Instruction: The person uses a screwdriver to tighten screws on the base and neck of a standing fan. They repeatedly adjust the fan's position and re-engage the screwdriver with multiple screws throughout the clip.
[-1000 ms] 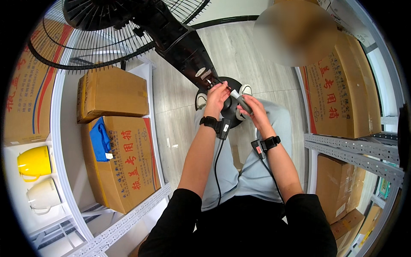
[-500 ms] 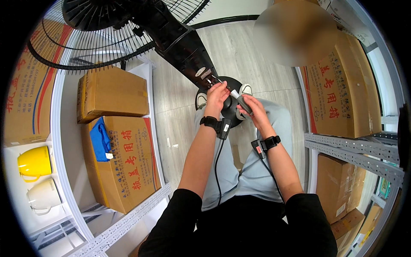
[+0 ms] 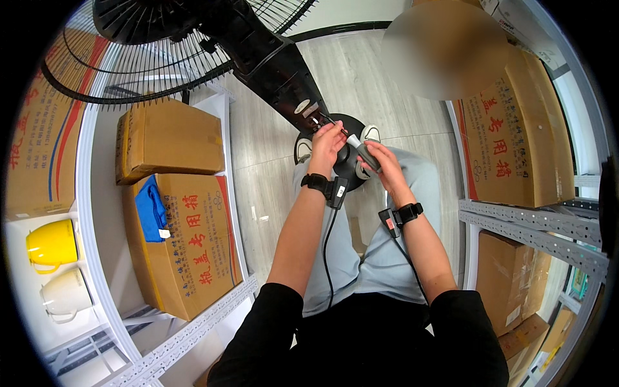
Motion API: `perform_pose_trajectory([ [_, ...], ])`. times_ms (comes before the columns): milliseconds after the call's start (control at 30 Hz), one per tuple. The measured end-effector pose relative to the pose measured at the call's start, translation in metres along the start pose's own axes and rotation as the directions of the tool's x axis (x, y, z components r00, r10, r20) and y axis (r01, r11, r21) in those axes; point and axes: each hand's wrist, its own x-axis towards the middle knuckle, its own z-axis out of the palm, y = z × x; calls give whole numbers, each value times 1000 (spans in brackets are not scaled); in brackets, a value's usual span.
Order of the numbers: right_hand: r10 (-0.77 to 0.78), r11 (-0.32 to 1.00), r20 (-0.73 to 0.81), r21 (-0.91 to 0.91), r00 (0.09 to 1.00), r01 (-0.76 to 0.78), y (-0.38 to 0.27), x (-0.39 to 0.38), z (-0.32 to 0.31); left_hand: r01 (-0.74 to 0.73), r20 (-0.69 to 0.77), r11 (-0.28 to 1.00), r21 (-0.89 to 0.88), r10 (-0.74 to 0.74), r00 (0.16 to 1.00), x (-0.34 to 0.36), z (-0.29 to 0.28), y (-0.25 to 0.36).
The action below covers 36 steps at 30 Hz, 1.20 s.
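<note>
A black pedestal fan (image 3: 274,74) leans in from the upper left, its column running down to a round black base (image 3: 351,128) between my feet. My right hand (image 3: 385,166) is closed around the grey handle of a screwdriver (image 3: 365,155). The screwdriver's thin shaft points up and left at the lower end of the fan's column, by a small opening under an oval pale label (image 3: 302,107). My left hand (image 3: 327,143) is closed with its fingertips pinching the shaft near the column. Where the tip meets the fan is too small to make out.
Metal shelves with cardboard boxes (image 3: 171,138) flank both sides. A blue cloth (image 3: 151,209) lies on one box. A yellow mug (image 3: 53,246) and a white mug (image 3: 66,295) stand at far left. Cables hang from both wrist straps. The upper right has a blurred patch.
Both hands keep almost the same place and grip on the screwdriver. The fan stays where it was.
</note>
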Motion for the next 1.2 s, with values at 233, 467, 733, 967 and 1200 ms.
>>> perform_pose_trajectory([
  [233,29,1000,4,4,1000,-29,0,0,-2,-43,86,978,-205,62,994,-3,0,-1],
  [467,-43,990,-7,-135,999,42,4,1,-4,-23,66,955,-296,44,997,-4,5,4],
  [733,-118,965,-37,-238,992,106,6,-20,-19,12,112,952,-306,23,993,-1,-4,5],
  [967,-147,930,-40,-347,988,125,4,-39,-18,-19,96,963,-268,46,994,-6,-3,5],
  [1200,-200,909,-48,-381,979,167,-19,-69,-3,-8,72,947,-321,33,997,-14,-19,10],
])
